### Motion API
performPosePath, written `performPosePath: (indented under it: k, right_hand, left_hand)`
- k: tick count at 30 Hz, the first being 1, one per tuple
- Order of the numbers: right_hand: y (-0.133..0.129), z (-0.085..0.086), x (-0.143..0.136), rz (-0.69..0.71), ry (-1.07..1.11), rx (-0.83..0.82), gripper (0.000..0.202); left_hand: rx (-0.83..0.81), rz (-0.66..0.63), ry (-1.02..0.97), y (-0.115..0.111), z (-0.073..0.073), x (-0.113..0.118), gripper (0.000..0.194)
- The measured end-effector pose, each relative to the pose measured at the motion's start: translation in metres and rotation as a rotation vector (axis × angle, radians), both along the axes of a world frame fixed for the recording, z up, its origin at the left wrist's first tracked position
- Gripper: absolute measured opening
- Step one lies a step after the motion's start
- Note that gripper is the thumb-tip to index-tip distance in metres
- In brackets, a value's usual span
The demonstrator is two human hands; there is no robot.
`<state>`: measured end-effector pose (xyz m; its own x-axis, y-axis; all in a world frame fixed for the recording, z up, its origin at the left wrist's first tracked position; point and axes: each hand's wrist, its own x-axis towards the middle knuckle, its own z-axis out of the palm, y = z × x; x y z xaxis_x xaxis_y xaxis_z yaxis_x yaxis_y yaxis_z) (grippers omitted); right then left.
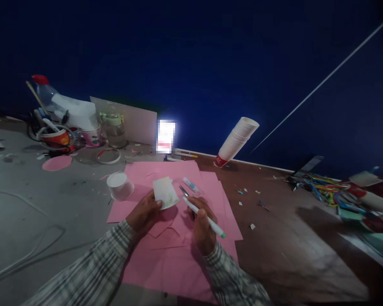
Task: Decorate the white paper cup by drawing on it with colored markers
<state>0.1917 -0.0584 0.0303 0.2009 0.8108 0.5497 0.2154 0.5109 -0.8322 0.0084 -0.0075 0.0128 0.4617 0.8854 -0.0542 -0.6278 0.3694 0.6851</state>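
Note:
Between thumb and fingers, my left hand [146, 212] holds a small white paper piece [165, 193] with faint green marks. To its right, my right hand [202, 223] is closed round a white marker [213, 225] with a green end pointing down and right. Metal scissor blades [184, 191] stick out from the same hand toward the paper, apart from it; their handles are hidden by the fingers. A clear and blue tube-like item [191, 185] lies just beyond. Pink sheets [178, 168] are spread under both hands. An upturned white cup [120, 186] stands left of them.
A leaning stack of paper cups [236, 142] stands at the back. Back left are a glass jar [114, 129], a red cup of tools [55, 138] and a tape ring [108, 156]. Colourful strips [322, 185] lie at the right; a cable [41, 242] crosses the left side.

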Motion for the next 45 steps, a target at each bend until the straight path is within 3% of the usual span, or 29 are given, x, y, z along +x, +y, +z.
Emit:
performPosePath:
  k: [5,11,45]
  right_hand:
    - [-0.002,0.005,-0.003,-0.023,-0.114,0.085,0.029]
    - [-0.001,0.007,-0.006,-0.030,-0.160,0.122,0.021]
    - [-0.003,0.006,-0.012,-0.039,-0.165,0.156,0.022]
  left_hand:
    - [-0.006,0.000,-0.013,0.003,-0.005,-0.002,0.072]
    - [-0.025,0.056,0.014,-0.001,0.002,0.001,0.067]
    - [-0.015,0.057,0.004,0.000,0.001,0.001,0.068]
